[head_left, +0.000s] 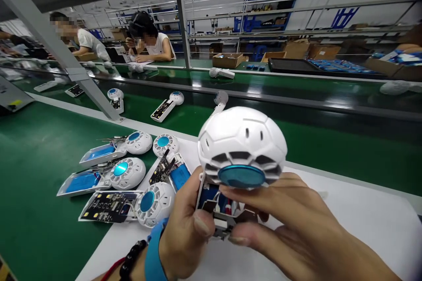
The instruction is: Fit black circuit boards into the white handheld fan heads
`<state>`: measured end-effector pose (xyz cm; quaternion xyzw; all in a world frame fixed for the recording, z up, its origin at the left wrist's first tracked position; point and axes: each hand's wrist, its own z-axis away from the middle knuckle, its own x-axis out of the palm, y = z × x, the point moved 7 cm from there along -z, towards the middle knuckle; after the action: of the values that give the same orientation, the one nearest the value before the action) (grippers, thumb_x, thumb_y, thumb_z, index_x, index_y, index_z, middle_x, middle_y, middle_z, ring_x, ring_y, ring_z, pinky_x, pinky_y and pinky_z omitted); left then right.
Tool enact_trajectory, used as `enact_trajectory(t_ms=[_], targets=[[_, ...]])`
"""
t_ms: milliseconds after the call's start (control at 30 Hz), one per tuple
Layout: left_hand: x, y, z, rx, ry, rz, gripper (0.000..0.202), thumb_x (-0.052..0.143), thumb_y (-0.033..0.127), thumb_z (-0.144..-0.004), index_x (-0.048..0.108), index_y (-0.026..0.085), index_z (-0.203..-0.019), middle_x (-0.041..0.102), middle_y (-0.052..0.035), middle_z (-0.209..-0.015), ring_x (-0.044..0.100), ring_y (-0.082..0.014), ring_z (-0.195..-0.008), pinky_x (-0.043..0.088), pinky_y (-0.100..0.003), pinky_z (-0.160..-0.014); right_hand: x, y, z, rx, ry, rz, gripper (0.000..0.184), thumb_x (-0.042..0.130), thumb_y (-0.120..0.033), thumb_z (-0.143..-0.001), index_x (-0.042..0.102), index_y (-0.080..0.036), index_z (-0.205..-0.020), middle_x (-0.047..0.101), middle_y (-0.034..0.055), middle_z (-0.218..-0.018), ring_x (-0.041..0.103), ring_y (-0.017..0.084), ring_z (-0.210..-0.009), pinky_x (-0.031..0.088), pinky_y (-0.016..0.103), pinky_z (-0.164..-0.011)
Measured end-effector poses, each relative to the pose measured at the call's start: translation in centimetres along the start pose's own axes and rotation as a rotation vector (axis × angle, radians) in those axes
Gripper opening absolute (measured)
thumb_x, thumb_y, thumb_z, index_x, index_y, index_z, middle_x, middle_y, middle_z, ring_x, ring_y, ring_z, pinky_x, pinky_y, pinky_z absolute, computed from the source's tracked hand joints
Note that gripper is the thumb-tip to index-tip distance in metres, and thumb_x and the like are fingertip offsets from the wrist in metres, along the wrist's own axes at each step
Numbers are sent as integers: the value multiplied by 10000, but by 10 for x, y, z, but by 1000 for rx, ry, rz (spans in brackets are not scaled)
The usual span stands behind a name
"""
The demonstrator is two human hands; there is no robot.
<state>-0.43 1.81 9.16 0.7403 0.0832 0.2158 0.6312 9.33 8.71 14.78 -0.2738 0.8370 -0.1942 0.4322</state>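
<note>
I hold a white handheld fan (242, 147) up in front of me; its round ball-patterned head has a blue centre cap and its open handle shows a circuit board and wires. My left hand (184, 224), with a blue band and bead bracelet at the wrist, grips the handle from the left, thumb pressed on the board. My right hand (283, 219) closes on the handle from the right, fingers under the head.
Several unfinished fans (128, 173) with bare boards lie on the green bench left of a white mat (356, 219). More fans (168, 105) ride the green conveyor beyond. Two people sit at the far side, behind a slanted metal post (66, 63). Cardboard boxes (227, 59) stand behind.
</note>
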Motion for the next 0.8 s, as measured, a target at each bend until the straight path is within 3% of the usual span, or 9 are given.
enact_trajectory(t_ms=[167,233,333,433,500,567,633,733,800], targets=[[-5,1,-1,44,25,-46,729,516,780,-784,647,214,-1225,696,-89,-1044,603,-322,-1085,518,-389,-936,3,1,-2,95,-11,29,265,545,-296,-988,646,-289,-1233,750,35,-1099,732,201,-864,539,256,-650],[-9,0,-1,27,63,-73,712,536,775,-774,664,224,-1206,698,-87,-1021,601,-318,-1083,516,-389,-945,3,4,-2,188,-9,54,249,484,-353,-1009,717,-280,-1058,755,40,-1069,726,205,-825,536,252,-609],[-10,1,-1,49,89,-87,681,540,764,-780,678,233,-1183,690,-90,-1069,597,-308,-1089,511,-382,-960,9,8,-1,269,-7,4,292,468,-352,-1010,711,-254,-879,755,48,-969,700,190,-754,522,247,-591],[-11,1,-2,57,119,-119,641,524,713,-833,648,221,-1225,667,-88,-1162,582,-299,-1134,484,-370,-1006,8,14,-2,325,180,-96,93,560,-280,-956,650,-259,-968,706,24,-890,663,172,-785,524,243,-666],[-14,-1,-2,34,152,-143,625,506,681,-867,621,208,-1258,656,-93,-1199,572,-298,-1162,476,-362,-1015,6,23,0,440,336,-157,155,619,-286,-913,603,-269,-1066,677,21,-965,641,178,-858,534,262,-736],[-15,-5,-4,15,159,-160,585,485,645,-901,625,199,-1252,658,-96,-1206,579,-289,-1159,487,-342,-986,13,31,0,565,348,-264,184,605,-312,-913,593,-268,-1091,662,32,-1033,633,188,-897,546,290,-774],[-15,-8,-5,-13,148,-181,526,491,601,-923,649,193,-1213,671,-94,-1177,595,-277,-1129,498,-319,-947,22,34,-2,639,303,-375,126,563,-318,-926,622,-249,-1014,663,36,-965,640,197,-871,554,319,-791],[-11,-10,-7,-48,117,-188,511,508,583,-923,644,182,-1210,685,-90,-1098,623,-248,-1025,520,-299,-884,20,39,0,701,368,-427,102,581,-308,-889,634,-221,-896,649,36,-822,650,216,-827,559,338,-762],[-7,-12,-8,-123,69,-149,575,485,616,-917,572,195,-1298,670,-93,-1069,627,-219,-906,550,-283,-756,16,44,1,695,407,-450,113,598,-305,-870,642,-210,-910,663,44,-839,655,218,-834,557,329,-748]])
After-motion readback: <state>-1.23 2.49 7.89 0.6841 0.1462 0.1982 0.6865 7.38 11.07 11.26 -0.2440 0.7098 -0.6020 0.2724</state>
